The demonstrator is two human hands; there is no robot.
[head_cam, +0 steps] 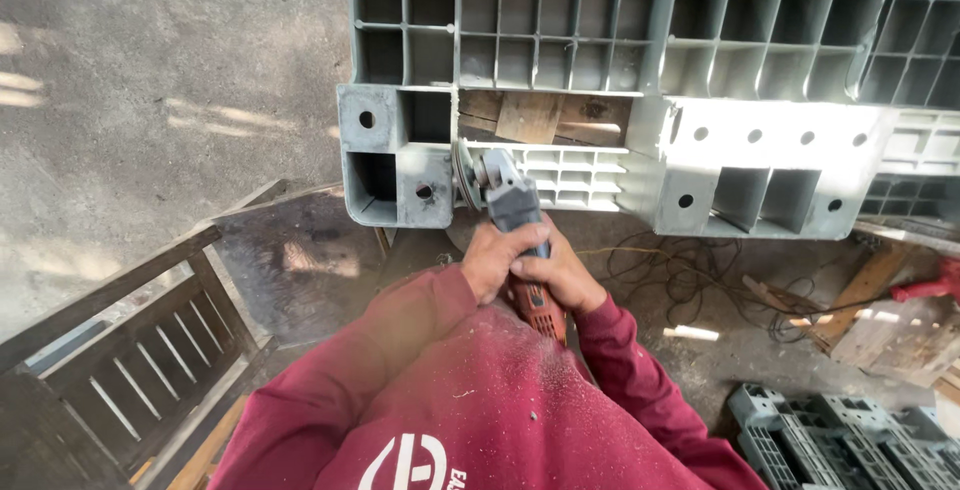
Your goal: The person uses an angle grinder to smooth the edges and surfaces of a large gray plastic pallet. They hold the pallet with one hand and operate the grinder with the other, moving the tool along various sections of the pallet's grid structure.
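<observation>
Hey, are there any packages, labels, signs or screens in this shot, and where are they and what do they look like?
No packages, signs or screens in view.
Printed logo: on the chest of the person's dark red sweatshirt, bottom centre; white, a rounded emblem with small lettering beside it, partly cut off by the frame edge.
The angle grinder held in both hands and the grey plastic pallet show no readable label.
</observation>
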